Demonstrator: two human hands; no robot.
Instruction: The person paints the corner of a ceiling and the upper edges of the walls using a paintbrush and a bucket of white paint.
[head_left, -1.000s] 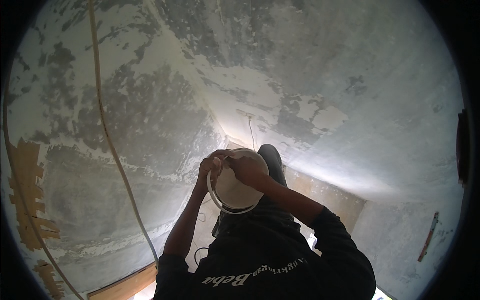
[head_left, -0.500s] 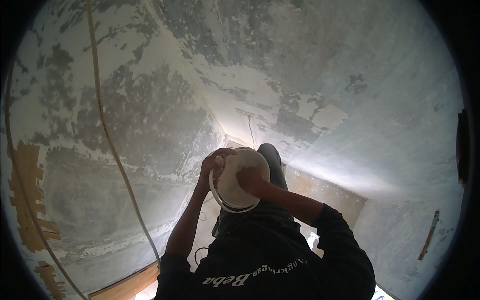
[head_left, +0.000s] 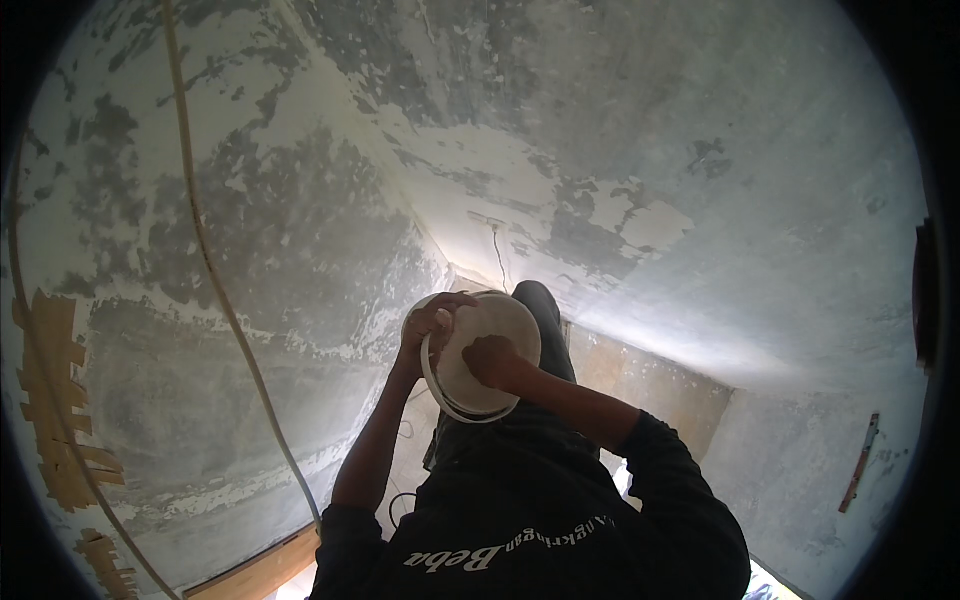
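In front of my body is a round white bucket (head_left: 511, 330), its mouth facing up toward me. A pale handle (head_left: 432, 378) curves along its near left side. My left hand (head_left: 432, 318) is closed on the bucket's left rim, thumb toward the inside. My right hand (head_left: 489, 361) reaches over the bucket's mouth from the right, with its fingers curled. Whatever those fingers hold, if anything, is hidden. Below the bucket shows my dark-trousered leg (head_left: 541, 312).
Patchy grey and white walls (head_left: 270, 220) meet in a corner ahead. A long pale hose or cable (head_left: 222, 280) hangs at the left, near torn brown board (head_left: 55, 390). A narrow level-like bar (head_left: 859, 463) lies at the right. A thin cord (head_left: 499, 255) hangs ahead.
My right hand has shifted slightly left within the bucket's mouth, and its curled fingers show more clearly. My left hand keeps its grip on the rim.
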